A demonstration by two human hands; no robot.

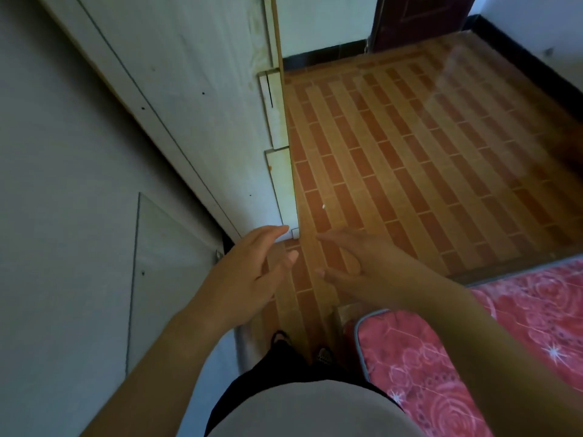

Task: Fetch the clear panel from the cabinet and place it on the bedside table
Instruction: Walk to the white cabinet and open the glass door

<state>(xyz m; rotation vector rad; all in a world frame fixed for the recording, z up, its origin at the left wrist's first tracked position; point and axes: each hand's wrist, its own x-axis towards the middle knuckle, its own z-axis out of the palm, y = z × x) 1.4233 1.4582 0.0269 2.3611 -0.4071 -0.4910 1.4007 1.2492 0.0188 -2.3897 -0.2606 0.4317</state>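
While the panel stands upright beside the cabinet, the left hand is at its near edge with fingers spread, not clamped. The right hand lies flat and open behind the glass. Risks: with no firm grip it tips or slips, the bare edge cuts a palm, or a corner hits the bed.

You're standing in a home bedroom: rose-patterned bed mattress, brick-pattern floor, pale cabinet.
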